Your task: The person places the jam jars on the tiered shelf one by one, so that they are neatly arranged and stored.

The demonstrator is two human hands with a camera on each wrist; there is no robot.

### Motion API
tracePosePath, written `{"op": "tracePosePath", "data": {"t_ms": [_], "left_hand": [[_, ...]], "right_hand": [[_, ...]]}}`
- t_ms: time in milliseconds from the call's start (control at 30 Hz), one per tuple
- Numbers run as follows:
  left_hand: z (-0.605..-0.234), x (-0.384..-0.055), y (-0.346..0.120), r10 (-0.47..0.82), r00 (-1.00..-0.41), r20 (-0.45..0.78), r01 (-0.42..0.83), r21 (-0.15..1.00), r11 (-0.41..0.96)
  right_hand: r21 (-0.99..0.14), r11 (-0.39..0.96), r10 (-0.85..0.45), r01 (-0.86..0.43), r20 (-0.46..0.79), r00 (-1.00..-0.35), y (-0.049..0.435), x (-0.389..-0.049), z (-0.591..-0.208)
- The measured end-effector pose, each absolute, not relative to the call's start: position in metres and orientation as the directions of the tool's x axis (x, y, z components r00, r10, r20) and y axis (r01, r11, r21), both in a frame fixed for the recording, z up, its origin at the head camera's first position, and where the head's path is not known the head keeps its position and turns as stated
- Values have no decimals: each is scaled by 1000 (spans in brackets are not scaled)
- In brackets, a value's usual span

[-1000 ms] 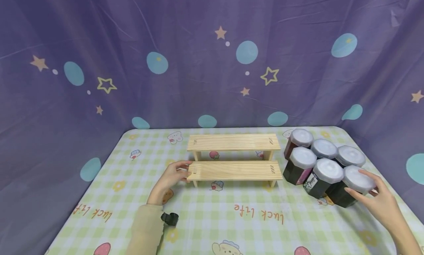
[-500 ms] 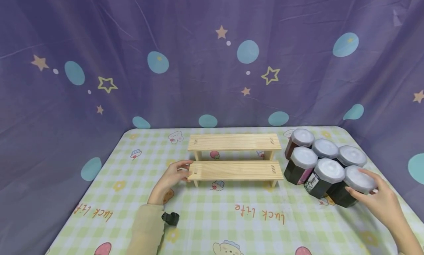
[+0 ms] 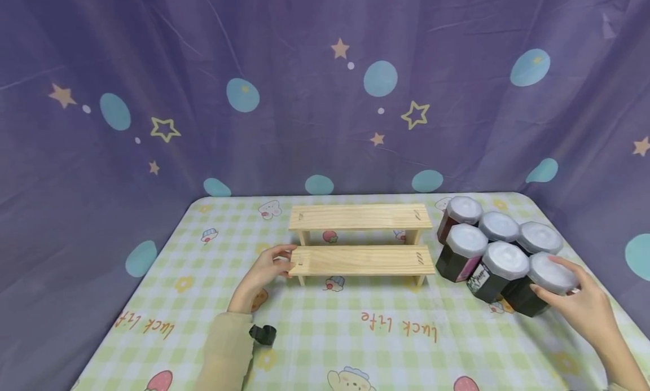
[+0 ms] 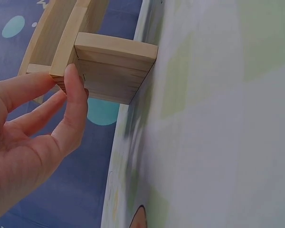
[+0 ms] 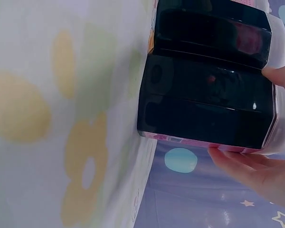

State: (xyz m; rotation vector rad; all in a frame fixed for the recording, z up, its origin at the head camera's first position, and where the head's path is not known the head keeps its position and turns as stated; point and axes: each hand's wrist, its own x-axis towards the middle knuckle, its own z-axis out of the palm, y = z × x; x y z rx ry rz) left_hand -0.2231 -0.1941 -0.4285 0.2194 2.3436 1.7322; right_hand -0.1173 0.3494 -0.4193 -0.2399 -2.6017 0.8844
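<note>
A two-step wooden shelf (image 3: 360,260) stands on the table, lower board in front and upper board behind. My left hand (image 3: 261,272) pinches the left end of the lower board between thumb and fingertips, which the left wrist view confirms. Several dark jars with pale, translucent lids stand upright in two rows to the right of the shelf. Around the lid of the front-right jar (image 3: 548,272) my right hand (image 3: 584,306) has its thumb and fingers. In the right wrist view that same dark faceted jar (image 5: 204,99) rests on the cloth, thumb on one side and fingers on another.
A checked tablecloth (image 3: 304,334) with printed cartoons and lettering covers the table. The other jars (image 3: 500,261) stand close against the gripped one. Purple curtain (image 3: 294,148) hangs behind and at both sides. A black band device (image 3: 263,334) sits at the left wrist.
</note>
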Motion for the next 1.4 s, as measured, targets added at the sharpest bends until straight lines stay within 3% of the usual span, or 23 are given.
{"op": "tracePosePath", "data": {"t_ms": [300, 800, 1233, 1400], "left_hand": [[-429, -223, -193, 229, -968, -101, -29, 954, 299], [-426, -222, -191, 215, -970, -112, -44, 954, 297], [-430, -223, -193, 223, -970, -98, -28, 954, 299], [-430, -224, -194, 224, -969, -104, -34, 954, 297]], "right_hand": [[-630, 772, 368, 89, 328, -870, 360, -121, -432], [-630, 768, 405, 118, 335, -851, 354, -112, -400], [-658, 738, 368, -148, 577, -729, 343, -109, -372], [-616, 756, 332, -223, 654, -680, 340, -108, -364]]}}
